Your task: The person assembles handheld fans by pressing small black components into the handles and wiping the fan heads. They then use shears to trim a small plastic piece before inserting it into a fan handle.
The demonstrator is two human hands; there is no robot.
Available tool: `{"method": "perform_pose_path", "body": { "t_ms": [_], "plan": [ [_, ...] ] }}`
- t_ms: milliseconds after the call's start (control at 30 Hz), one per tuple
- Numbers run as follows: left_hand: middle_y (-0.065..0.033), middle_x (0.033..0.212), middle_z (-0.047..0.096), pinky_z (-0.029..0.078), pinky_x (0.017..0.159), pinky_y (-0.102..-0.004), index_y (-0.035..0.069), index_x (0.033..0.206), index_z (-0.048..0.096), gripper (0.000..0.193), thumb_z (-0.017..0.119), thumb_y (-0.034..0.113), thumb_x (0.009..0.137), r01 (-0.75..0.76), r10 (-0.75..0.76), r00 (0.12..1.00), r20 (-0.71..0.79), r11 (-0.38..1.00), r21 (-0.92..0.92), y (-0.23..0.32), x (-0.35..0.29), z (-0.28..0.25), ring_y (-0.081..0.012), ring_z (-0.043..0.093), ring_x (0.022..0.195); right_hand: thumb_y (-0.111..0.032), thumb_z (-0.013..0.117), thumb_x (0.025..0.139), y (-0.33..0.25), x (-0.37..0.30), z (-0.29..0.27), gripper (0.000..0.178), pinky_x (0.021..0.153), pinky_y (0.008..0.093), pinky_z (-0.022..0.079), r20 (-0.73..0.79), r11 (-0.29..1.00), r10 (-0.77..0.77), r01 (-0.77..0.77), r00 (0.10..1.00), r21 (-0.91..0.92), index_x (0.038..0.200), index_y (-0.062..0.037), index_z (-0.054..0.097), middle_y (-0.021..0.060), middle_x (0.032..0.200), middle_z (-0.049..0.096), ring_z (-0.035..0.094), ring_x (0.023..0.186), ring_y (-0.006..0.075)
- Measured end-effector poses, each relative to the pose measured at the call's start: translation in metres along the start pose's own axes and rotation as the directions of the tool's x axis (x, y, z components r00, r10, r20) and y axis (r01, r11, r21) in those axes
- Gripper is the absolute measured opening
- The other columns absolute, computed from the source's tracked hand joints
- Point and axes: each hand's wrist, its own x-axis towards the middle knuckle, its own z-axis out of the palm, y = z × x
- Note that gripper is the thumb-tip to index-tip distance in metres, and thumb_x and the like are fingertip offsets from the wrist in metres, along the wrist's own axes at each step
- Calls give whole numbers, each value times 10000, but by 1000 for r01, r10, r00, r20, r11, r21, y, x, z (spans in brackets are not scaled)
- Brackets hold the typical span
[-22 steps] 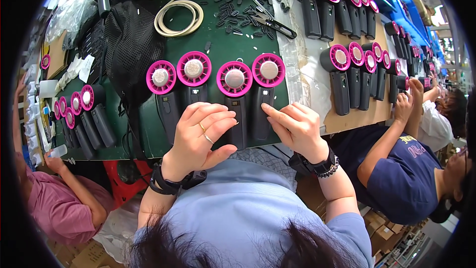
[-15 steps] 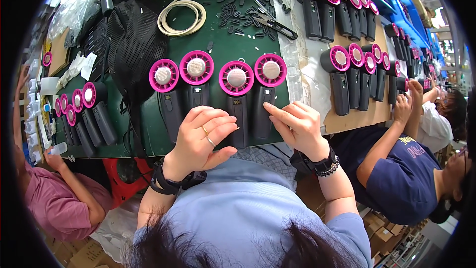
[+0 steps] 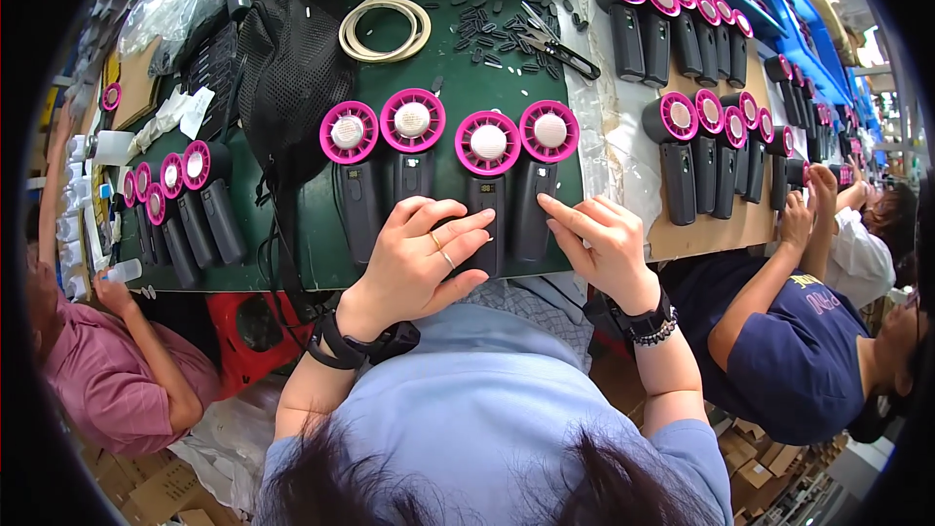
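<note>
**Hands settled on the handles of the four-fan row**

Four handheld fans lay side by side on the green mat (image 3: 292,244) of the counter, heads away from the person, each with a magenta ring around a white centre and a dark handle pointing back toward the body. From the person's left: fan 1 (image 3: 349,133), fan 2 (image 3: 412,121), fan 3 (image 3: 488,143), fan 4 (image 3: 549,131).

State of the hands:
- The left hand (image 3: 419,263) lay flat, fingers spread and slightly curled, across the lower handles of fans 2 and 3. It pinched nothing.
- The right hand (image 3: 604,248) rested at the lower end of fan 4's handle, index finger extended onto it and the other fingers loosely bent. Whether the thumb gripped the handle could not be told.

Change against the earlier frames:
- Both hands occupied nearly the same places on the handles as 0.7 s before. The left fingers had opened a little wider, and the right index finger pointed more squarely at fan 4.
- The row of four fans kept its order and spacing. None had been lifted or turned.
- The apparent drift of the row within the picture was judged to be head movement, not movement of the fans.

Nearby items: a black mesh bag (image 3: 292,78) beyond fan 1, a coil of pale tubing (image 3: 384,29) further back, and more fans (image 3: 706,151) grouped on a board to the right, where another person's hand (image 3: 794,224) was at work.
</note>
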Motion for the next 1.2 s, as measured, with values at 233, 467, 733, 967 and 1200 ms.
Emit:
{"method": "perform_pose_path", "body": {
  "t_ms": [233, 467, 733, 967, 1200],
  "plan": [
    [-45, 1260, 650, 398, 992, -445, 81, 1108, 641, 347, 613, 358, 901, 9, -10, 1000, -12, 1000, -24, 0, 0, 2, -269, 565, 1133, -30, 720, 776, 0, -1, 0, 347, 523, 307, 430, -8, 1000, 4, -4, 1000, -5, 1117, -93, 723, 27, 627, 515, 490, 546, 179],
    [-45, 1272, 643, 366, 1039, -460, 86, 1141, 631, 357, 609, 352, 903, 23, -23, 1000, -4, 1000, 9, 2, -1, 2, -271, 544, 1184, -43, 721, 785, -2, 0, -1, 341, 517, 311, 429, -9, 1000, 9, -9, 1000, -15, 1122, -94, 721, 32, 621, 511, 490, 541, 184],
    [-42, 1275, 642, 334, 1073, -472, 97, 1157, 630, 355, 622, 338, 896, 42, -42, 999, -15, 999, -19, 4, 1, 2, -272, 534, 1217, -53, 723, 789, -4, 0, -3, 342, 519, 316, 431, -8, 1000, 21, -21, 1000, -5, 1128, -92, 718, 40, 625, 513, 497, 544, 188],
    [-40, 1280, 639, 331, 1082, -470, 102, 1182, 626, 367, 631, 323, 889, 24, -23, 1000, -2, 1000, 15, 3, 0, 3, -268, 528, 1239, -66, 725, 793, -6, -1, -3, 345, 523, 322, 442, 6, 999, 39, -39, 999, -15, 1136, -99, 716, 43, 631, 519, 507, 549, 193],
    [-43, 1300, 626, 348, 1070, -460, 101, 1199, 624, 378, 636, 306, 881, -25, 25, 1000, -13, 1000, 9, 3, 0, 5, -270, 530, 1232, -82, 728, 794, -6, -3, -1, 348, 517, 319, 444, -9, 998, 25, -25, 1000, -62, 1140, -109, 711, 31, 629, 517, 512, 548, 188]
  ]
}}
